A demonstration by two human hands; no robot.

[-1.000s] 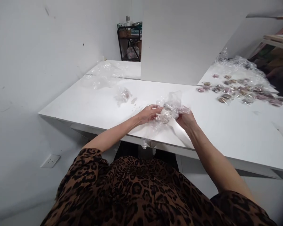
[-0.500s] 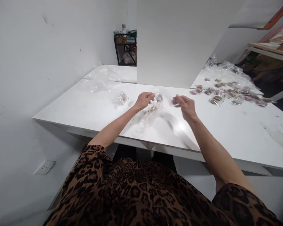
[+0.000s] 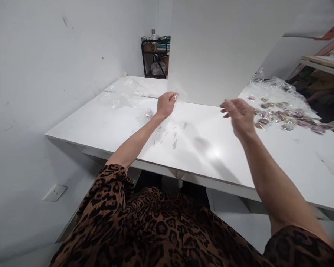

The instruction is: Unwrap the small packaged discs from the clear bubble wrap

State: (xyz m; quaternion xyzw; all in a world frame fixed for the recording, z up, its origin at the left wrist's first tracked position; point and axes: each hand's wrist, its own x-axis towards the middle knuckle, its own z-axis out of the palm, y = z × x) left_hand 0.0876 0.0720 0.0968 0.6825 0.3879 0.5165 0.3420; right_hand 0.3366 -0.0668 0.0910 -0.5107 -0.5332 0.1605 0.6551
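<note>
Two bare hands over one table [image 3: 122, 133]. The left hand [image 3: 166, 105] has its fingertips together, clamped on faintly visible film [image 3: 182, 92]; the right hand [image 3: 241, 116] has its fingers curled, and whether they hold anything cannot be told. One packet [image 3: 148, 114] lies just left of the left fingers, beside the wrist; more than a dozen packets [image 3: 281, 116], overlapping and partly hidden, lie right of the right fingers. Film heaps number two: the left heap [image 3: 122, 94] beyond the left fingers, the right heap [image 3: 289, 89] behind the packets. One upright panel [image 3: 211, 52] blocks the far side beyond both hands; one cart [image 3: 153, 53] stands beyond the left fingers. The near edge [image 3: 183, 173] runs bodyward of all fingers; room for moving spans the tabletop between the hands.
</note>
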